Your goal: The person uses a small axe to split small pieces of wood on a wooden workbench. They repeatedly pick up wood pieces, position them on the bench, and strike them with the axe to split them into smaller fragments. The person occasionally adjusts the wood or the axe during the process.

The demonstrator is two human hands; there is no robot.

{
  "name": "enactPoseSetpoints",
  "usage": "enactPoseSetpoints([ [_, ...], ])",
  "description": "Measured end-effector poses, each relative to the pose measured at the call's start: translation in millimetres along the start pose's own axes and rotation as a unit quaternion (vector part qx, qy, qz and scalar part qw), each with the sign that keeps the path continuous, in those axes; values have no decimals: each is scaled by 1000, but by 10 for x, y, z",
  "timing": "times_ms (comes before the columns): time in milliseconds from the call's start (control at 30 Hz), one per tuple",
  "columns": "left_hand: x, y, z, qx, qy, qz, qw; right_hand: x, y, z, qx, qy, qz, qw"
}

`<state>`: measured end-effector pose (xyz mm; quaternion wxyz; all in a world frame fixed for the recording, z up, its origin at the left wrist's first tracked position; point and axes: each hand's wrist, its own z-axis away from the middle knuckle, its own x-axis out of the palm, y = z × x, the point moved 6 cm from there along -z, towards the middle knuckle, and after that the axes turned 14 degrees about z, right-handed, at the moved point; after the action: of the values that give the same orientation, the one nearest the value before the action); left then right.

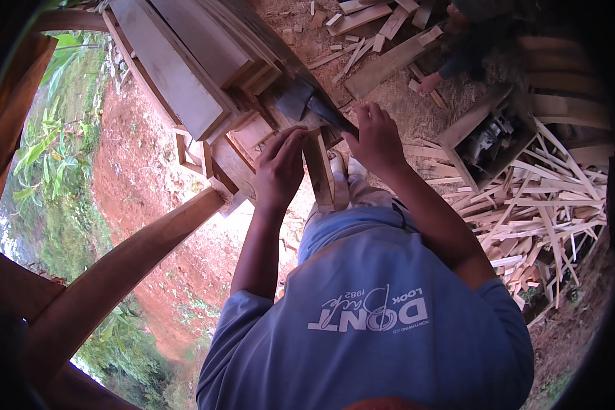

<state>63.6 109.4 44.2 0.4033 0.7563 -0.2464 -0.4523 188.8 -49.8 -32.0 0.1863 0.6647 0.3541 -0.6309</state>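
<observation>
My right hand (378,142) is curled round the handle end of a dark hatchet-like tool (329,115). The tool's broad, flat head (294,100) lies up and to the left, above the wooden bench, and I cannot tell whether it touches the wood. Close by on the left, my left hand (279,167) is closed at the upper end of a narrow wooden board (318,169). That board slants down toward my lap, and my fingertips rest along its top edge. Its far side is hidden by the hand.
Long planks (178,58) are stacked at the upper left. A curved wooden beam (126,266) crosses the lower left. At right stands a wooden box (468,154) holding a dark machine, beside a heap of offcut strips (543,212). Another person's hand (429,83) reaches in at upper right.
</observation>
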Motion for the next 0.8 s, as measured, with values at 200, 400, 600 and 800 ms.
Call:
enactPoseSetpoints([
  [200, 26, 23, 21, 1, 13, 10, 1000, 521, 0, 199, 76, -249, -125, 957],
  [400, 46, 63, 93, 17, 43, -17, 999, 517, -27, 227, 50, -198, -91, 975],
  [600, 75, -17, 144, 23, 50, -1, 998, 264, 64, 57, 78, -198, -157, 964],
  [800, 55, -28, 174, 42, 53, -22, 997, -79, 258, 173, 161, -292, -388, 859],
])
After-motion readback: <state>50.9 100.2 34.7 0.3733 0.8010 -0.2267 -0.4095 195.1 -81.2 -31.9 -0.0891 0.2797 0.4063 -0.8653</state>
